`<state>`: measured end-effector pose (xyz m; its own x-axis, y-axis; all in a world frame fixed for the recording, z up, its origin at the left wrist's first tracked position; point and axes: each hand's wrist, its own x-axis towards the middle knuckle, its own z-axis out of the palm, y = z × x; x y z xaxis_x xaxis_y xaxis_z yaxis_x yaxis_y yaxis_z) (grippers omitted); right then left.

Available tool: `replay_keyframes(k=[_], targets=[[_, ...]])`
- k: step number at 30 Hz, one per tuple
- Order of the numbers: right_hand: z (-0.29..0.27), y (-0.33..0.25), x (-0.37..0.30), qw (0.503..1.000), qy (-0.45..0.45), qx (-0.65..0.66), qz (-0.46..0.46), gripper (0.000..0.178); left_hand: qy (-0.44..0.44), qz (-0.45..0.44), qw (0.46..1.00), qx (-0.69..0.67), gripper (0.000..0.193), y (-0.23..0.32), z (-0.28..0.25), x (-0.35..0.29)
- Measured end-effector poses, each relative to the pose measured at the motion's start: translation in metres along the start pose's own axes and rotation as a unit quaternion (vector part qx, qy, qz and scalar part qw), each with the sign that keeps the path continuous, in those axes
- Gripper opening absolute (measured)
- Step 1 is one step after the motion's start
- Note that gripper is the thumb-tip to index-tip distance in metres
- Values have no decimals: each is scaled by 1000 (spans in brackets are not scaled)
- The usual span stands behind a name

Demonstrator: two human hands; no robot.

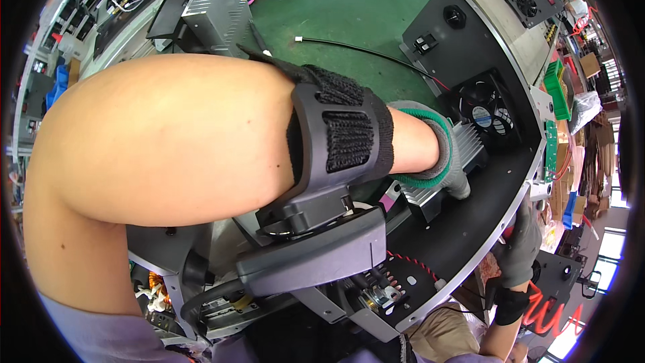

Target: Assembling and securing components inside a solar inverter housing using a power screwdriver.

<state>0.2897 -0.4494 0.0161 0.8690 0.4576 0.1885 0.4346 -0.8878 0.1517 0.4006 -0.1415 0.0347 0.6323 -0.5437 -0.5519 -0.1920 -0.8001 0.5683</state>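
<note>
My left arm crosses the picture from the lower left, with a black strap and a bulky dark grey device (pixel 316 252) on it. My left hand (pixel 451 161), in a grey glove with a green cuff, grips across a finned aluminium heat sink (pixel 422 196) inside a black metal housing (pixel 443 235). Most of its fingers are hidden. At the housing's right outer edge is my right hand (pixel 521 252), grey-gloved and strapped at the wrist. Its fingers are closed on something I cannot make out; a bit of red shows beside them.
A round black fan (pixel 485 111) sits in the housing's end wall, near a black cable (pixel 363 49) lying on the green mat (pixel 316 7). A finned metal part (pixel 215 10) stands at the back left. A red coiled cord (pixel 554 316) hangs at the lower right.
</note>
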Motion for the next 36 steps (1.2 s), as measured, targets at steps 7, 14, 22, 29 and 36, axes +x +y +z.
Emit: replay_keyframes(k=[7,14,22,29,36], targets=[[7,14,-10,999,-42,20,8,76,-22,-35,999,29,73,6,0,7],[11,14,-11,1000,-14,-10,-2,73,7,3,1000,27,71,2,0,0],[15,13,-13,1000,-14,7,6,78,-1,22,1000,21,71,-3,5,11],[21,7,-1,1000,8,18,-12,74,-19,-2,1000,19,72,-4,-3,-10],[13,14,-8,999,-25,-32,14,71,-36,17,999,17,72,1,-1,7]])
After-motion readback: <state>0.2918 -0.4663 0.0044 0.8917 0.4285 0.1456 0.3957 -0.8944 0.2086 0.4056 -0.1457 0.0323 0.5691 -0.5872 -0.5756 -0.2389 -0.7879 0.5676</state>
